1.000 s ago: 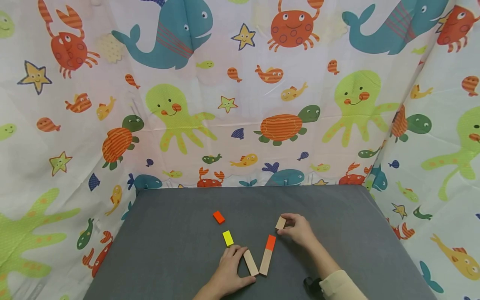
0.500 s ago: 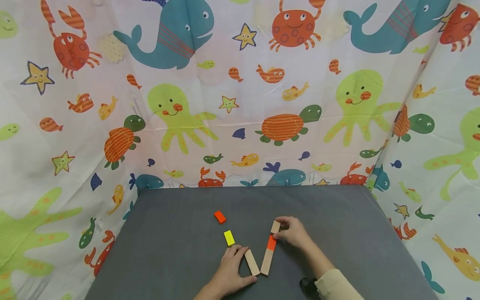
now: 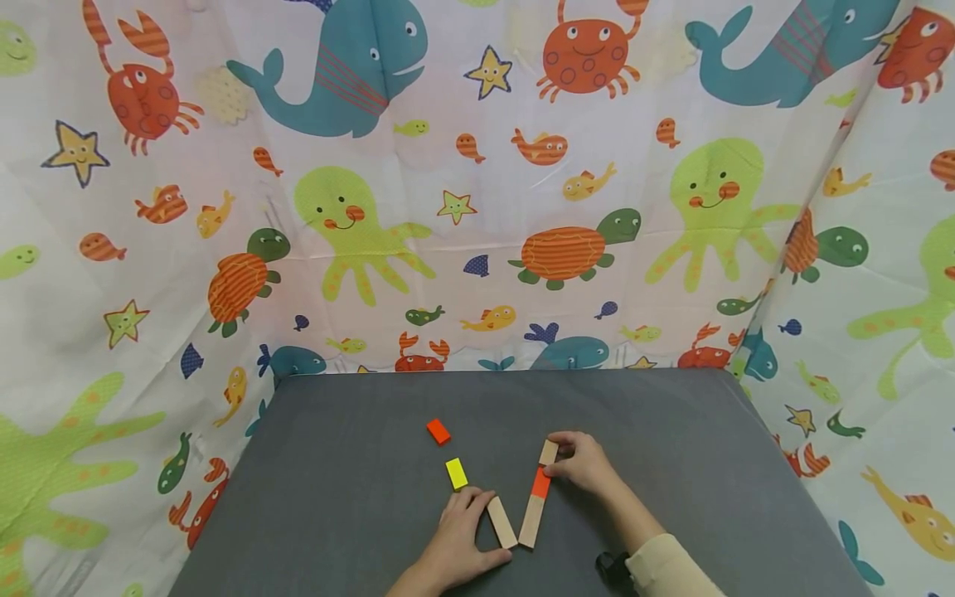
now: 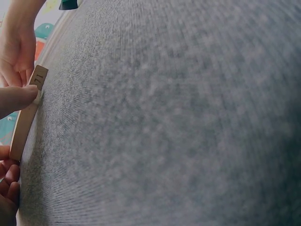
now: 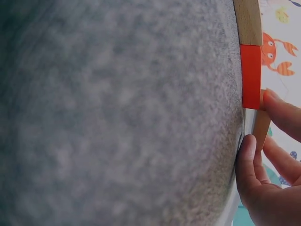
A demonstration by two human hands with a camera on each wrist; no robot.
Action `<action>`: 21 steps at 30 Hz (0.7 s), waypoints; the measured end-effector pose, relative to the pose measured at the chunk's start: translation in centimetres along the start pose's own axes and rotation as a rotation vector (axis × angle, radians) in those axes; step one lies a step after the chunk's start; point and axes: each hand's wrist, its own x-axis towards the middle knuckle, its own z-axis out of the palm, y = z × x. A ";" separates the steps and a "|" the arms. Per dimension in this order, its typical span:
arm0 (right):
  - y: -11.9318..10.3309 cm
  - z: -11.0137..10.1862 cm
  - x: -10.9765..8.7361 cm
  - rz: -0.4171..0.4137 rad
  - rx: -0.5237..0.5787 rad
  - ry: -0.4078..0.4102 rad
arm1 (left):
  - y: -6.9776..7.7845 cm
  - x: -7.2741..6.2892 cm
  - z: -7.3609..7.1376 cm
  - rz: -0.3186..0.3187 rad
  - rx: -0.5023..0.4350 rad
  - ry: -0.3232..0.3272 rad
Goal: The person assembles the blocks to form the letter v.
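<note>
Two rows of small blocks form a V on the grey cloth. My left hand (image 3: 458, 539) grips a long plain wooden block (image 3: 501, 522), thumb at the near end, fingers at the far end; the left wrist view shows "71" printed on the wooden block (image 4: 24, 125). On the right side of the V, another long wooden block (image 3: 530, 524) meets an orange-red block (image 3: 540, 482). Beyond that one, my right hand (image 3: 585, 463) pinches a short wooden block (image 3: 548, 452) in line with it. In the right wrist view, thumb and fingers flank the short block (image 5: 261, 129).
Just beyond my left fingertips lies a yellow block (image 3: 457, 474). Farther back is a loose orange block (image 3: 438, 431). A dark object (image 3: 612, 569) is by the right wrist. A curtain with sea animals (image 3: 477, 249) hangs behind the grey table (image 3: 358, 431).
My right hand has moved left with the short wooden block, bringing it to the far end of the orange-red block. The left hand has stayed at its block.
</note>
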 end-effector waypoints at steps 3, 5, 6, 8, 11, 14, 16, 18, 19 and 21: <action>-0.1 0.1 0.0 0.005 -0.011 -0.002 | 0.0 0.0 0.0 -0.002 -0.001 -0.004; -0.2 0.1 0.0 0.014 -0.017 -0.005 | 0.0 0.0 0.0 -0.004 -0.005 -0.006; -0.2 0.1 0.0 0.015 -0.023 -0.007 | 0.0 0.0 0.0 -0.004 -0.007 -0.006; -0.2 0.1 0.0 0.019 -0.030 -0.009 | 0.0 0.0 0.1 -0.004 -0.009 -0.005; -0.2 0.2 0.0 0.025 -0.038 -0.007 | 0.0 0.1 0.1 -0.002 -0.008 -0.003; 0.0 0.3 0.1 0.011 -0.062 0.005 | 0.0 0.1 0.0 -0.001 -0.003 -0.003; 0.1 0.3 0.1 -0.007 -0.080 0.013 | 0.0 0.0 0.0 -0.002 -0.004 -0.004; 0.2 0.4 0.1 -0.032 -0.100 0.022 | 0.0 0.0 0.1 -0.003 -0.006 -0.004; 0.2 0.4 0.1 -0.046 -0.109 0.024 | 0.0 0.0 0.1 -0.003 -0.007 -0.004; 0.2 0.4 0.1 -0.060 -0.118 0.027 | -0.1 0.0 0.1 -0.003 -0.012 -0.003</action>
